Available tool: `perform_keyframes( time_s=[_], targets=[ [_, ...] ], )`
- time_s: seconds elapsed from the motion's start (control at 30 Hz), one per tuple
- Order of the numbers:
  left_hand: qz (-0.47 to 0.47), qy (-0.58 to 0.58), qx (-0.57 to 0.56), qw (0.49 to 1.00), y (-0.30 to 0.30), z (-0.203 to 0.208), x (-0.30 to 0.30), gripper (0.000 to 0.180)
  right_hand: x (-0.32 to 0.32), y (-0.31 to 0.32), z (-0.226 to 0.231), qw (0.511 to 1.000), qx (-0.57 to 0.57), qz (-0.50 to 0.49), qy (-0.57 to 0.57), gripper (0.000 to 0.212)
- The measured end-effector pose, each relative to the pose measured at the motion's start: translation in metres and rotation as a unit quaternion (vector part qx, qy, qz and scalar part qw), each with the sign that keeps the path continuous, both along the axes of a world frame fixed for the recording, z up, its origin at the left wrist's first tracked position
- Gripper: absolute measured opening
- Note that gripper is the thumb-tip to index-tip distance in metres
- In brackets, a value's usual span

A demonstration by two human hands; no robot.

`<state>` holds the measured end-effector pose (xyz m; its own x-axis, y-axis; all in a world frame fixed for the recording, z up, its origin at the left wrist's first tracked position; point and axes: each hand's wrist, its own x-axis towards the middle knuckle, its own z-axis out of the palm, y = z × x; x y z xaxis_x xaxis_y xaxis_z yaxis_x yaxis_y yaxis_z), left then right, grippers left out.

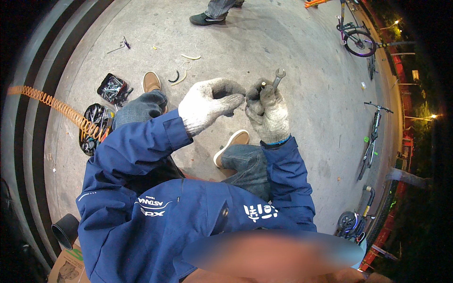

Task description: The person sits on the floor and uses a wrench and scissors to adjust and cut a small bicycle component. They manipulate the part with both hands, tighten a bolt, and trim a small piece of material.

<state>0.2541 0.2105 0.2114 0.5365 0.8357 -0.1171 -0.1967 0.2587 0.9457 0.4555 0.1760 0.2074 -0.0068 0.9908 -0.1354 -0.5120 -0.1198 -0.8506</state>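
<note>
My left hand [207, 104], in a white knit glove darkened at the fingers, is closed in a pinch. Its fingertips come close to the right hand, and whatever they may hold is too small to make out. My right hand [270, 113], in a similar soiled glove, grips an open-end wrench [280, 75] whose jaw sticks up past the fingers. A small brass-coloured piece [263, 85] shows at the fingertips of that same hand. Both hands are raised in front of me above the concrete floor.
On the floor to the left are a box of metal parts [112, 88], a tool bag [94, 115] and a coiled orange hose [56, 104]. Curved strips [186, 66] lie ahead. Another person's shoe [206, 19] is at the top. Bicycles [370, 137] stand along the right.
</note>
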Motion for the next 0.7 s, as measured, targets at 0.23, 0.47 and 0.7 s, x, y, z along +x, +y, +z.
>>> perform_keyframes(
  time_s=[0.23,0.47,0.7],
  targets=[
    [-0.013,0.024,0.004,1.0,0.002,0.0,-0.003,0.033,0.001,0.0,-0.002,1.0,0.008,0.015,0.014,0.034],
    [-0.014,0.016,0.003,1.0,0.001,-0.003,-0.003,0.032,0.003,0.001,-0.004,0.999,0.013,0.027,0.015,0.034],
    [-0.015,0.013,0.009,1.0,0.001,-0.002,-0.004,0.033,0.007,0.0,-0.011,1.0,0.011,0.019,0.014,0.036]
  ],
)
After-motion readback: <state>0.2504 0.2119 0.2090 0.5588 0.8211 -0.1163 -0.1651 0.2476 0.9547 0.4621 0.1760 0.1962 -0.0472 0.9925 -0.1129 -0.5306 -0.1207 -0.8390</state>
